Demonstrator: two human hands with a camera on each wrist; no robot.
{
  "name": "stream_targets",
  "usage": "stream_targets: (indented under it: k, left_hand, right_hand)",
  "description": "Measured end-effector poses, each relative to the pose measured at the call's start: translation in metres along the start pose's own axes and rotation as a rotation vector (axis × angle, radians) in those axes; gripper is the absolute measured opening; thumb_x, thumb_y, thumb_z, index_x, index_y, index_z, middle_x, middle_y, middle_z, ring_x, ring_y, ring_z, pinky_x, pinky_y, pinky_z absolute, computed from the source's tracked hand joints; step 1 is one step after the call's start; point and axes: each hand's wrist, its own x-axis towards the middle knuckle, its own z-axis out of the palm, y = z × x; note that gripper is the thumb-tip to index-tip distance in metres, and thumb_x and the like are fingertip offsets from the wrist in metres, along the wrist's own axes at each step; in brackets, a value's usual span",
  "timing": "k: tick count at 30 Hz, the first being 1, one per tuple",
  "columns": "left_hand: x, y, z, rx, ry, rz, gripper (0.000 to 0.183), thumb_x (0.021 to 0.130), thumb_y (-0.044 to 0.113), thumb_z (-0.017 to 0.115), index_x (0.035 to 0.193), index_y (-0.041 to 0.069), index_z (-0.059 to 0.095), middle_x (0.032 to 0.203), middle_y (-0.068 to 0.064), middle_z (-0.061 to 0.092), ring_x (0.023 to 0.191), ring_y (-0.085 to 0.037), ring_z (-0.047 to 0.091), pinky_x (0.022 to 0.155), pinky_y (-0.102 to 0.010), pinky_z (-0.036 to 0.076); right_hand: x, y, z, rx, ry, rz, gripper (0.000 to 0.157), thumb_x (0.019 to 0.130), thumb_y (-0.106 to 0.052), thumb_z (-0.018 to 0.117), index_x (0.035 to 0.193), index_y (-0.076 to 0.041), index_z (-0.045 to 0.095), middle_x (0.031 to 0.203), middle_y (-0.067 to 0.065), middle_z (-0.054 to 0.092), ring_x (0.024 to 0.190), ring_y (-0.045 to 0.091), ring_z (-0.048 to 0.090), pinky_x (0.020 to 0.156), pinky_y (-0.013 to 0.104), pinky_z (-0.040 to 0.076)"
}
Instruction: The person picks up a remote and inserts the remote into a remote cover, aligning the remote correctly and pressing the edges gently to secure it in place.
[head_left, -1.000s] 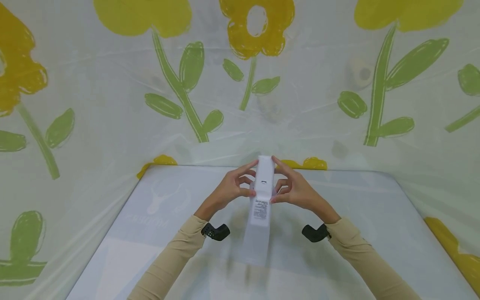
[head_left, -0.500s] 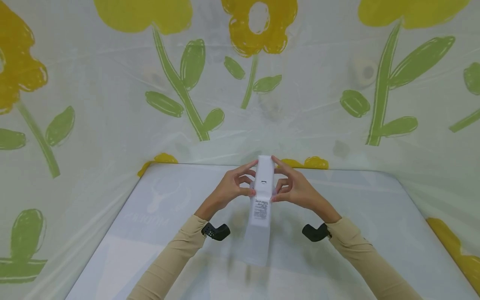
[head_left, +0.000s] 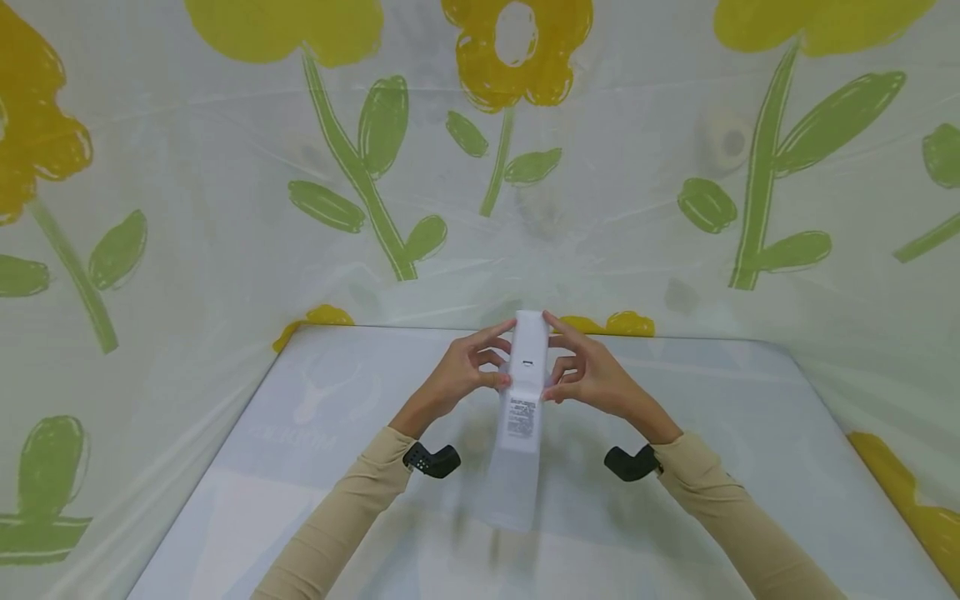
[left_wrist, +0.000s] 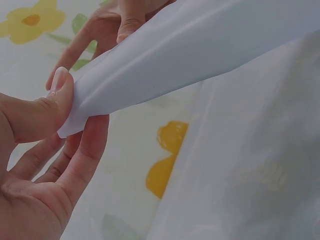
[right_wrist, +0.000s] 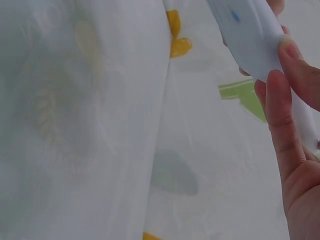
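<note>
L hand (head_left: 459, 372) & R hand (head_left: 597, 379) pinch white device (head_left: 532, 337) btwn thumb & fingers, one per side, over table (head_left: 742, 425); can't tell if low end touches. Label (head_left: 522, 419) & slot (head_left: 528, 363) face person.

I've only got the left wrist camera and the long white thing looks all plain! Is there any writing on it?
Observer: Yes! The head camera shows a block of small dark print on the long white thing.

Operator: Cool! Has it got a hole or anything else on that side?

Observer: There's a small dark slot, higher in the head picture than the print. I can't tell what it's for.

Operator: And what colour are the person's sleeves? I can't see any!

Observer: The sleeves are tan.
</note>
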Motion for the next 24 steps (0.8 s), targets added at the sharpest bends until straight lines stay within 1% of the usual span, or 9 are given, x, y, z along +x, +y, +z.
stream_targets:
  k: [3, 6, 11, 13, 15, 17, 20, 23, 24]
  left_hand:
    - [0.0, -0.001, 0.001, -0.011, 0.005, 0.007, 0.072, 0.073, -0.005, 0.065, 0.136, 0.012, 0.034, 0.111, -0.019, 0.048, 0.091, -0.033, 0.052, 0.068, -0.035, 0.051]
    - [0.001, -0.002, 0.002, -0.025, 0.017, 0.016, 0.071, 0.073, -0.006, 0.065, 0.135, 0.011, 0.034, 0.111, -0.02, 0.048, 0.09, -0.033, 0.052, 0.068, -0.035, 0.051]
    - [0.002, -0.006, 0.003, -0.042, 0.032, 0.014, 0.07, 0.074, -0.004, 0.066, 0.134, 0.014, 0.035, 0.111, -0.018, 0.049, 0.09, -0.029, 0.052, 0.07, -0.034, 0.05]
    - [0.001, -0.006, 0.003, -0.044, 0.03, 0.011, 0.07, 0.074, -0.003, 0.066, 0.134, 0.015, 0.035, 0.111, -0.017, 0.049, 0.09, -0.028, 0.053, 0.07, -0.035, 0.05]
    - [0.0, -0.004, 0.003, -0.031, 0.022, 0.015, 0.071, 0.074, -0.003, 0.066, 0.135, 0.015, 0.034, 0.111, -0.018, 0.049, 0.091, -0.03, 0.052, 0.071, -0.035, 0.05]
    - [-0.001, -0.001, 0.003, -0.009, 0.008, 0.02, 0.071, 0.075, -0.003, 0.065, 0.136, 0.014, 0.032, 0.112, -0.019, 0.048, 0.093, -0.031, 0.052, 0.072, -0.036, 0.05]
    - [-0.003, 0.005, 0.004, 0.03, -0.019, 0.025, 0.071, 0.077, -0.003, 0.063, 0.137, 0.013, 0.029, 0.114, -0.02, 0.046, 0.095, -0.034, 0.051, 0.073, -0.036, 0.05]
    - [-0.003, 0.008, 0.005, 0.058, -0.042, 0.02, 0.073, 0.077, -0.002, 0.063, 0.138, 0.014, 0.027, 0.114, -0.021, 0.046, 0.096, -0.033, 0.051, 0.073, -0.035, 0.05]
    - [-0.002, 0.004, 0.004, 0.065, -0.045, 0.018, 0.074, 0.077, -0.001, 0.064, 0.138, 0.017, 0.026, 0.113, -0.019, 0.047, 0.096, -0.032, 0.051, 0.072, -0.036, 0.05]
  right_hand:
    - [-0.001, -0.001, 0.0, -0.005, 0.009, 0.005, 0.094, 0.069, 0.001, 0.071, 0.142, -0.015, 0.014, 0.128, 0.022, 0.039, 0.069, 0.032, 0.059, 0.058, 0.037, 0.053]
    - [-0.002, -0.001, 0.001, -0.021, 0.026, 0.011, 0.09, 0.069, 0.0, 0.071, 0.141, -0.015, 0.018, 0.123, 0.021, 0.045, 0.072, 0.032, 0.058, 0.057, 0.036, 0.053]
    - [-0.002, 0.002, 0.001, -0.017, 0.024, -0.01, 0.082, 0.071, -0.001, 0.07, 0.139, -0.012, 0.025, 0.116, 0.02, 0.05, 0.074, 0.032, 0.057, 0.054, 0.039, 0.052]
    - [-0.002, 0.006, 0.0, 0.001, 0.015, -0.019, 0.081, 0.071, -0.001, 0.07, 0.139, -0.013, 0.027, 0.115, 0.019, 0.051, 0.073, 0.032, 0.057, 0.053, 0.04, 0.051]
    - [-0.001, 0.012, -0.001, 0.009, 0.009, -0.02, 0.081, 0.071, -0.003, 0.07, 0.138, -0.017, 0.027, 0.114, 0.016, 0.051, 0.073, 0.03, 0.057, 0.051, 0.04, 0.051]
    - [-0.001, 0.017, -0.002, 0.01, 0.007, -0.022, 0.081, 0.071, -0.005, 0.071, 0.138, -0.02, 0.028, 0.114, 0.014, 0.051, 0.072, 0.028, 0.057, 0.051, 0.039, 0.051]
    - [-0.001, 0.021, -0.003, 0.012, 0.007, -0.026, 0.083, 0.071, -0.006, 0.071, 0.139, -0.021, 0.027, 0.114, 0.015, 0.05, 0.071, 0.027, 0.057, 0.05, 0.039, 0.051]
    - [-0.003, 0.011, -0.003, 0.023, 0.004, -0.007, 0.088, 0.07, -0.002, 0.071, 0.14, -0.02, 0.021, 0.117, 0.017, 0.047, 0.071, 0.031, 0.057, 0.052, 0.041, 0.051]
    - [-0.004, 0.006, -0.002, 0.025, 0.003, 0.002, 0.09, 0.07, -0.001, 0.071, 0.141, -0.02, 0.018, 0.118, 0.018, 0.046, 0.071, 0.032, 0.057, 0.052, 0.042, 0.051]
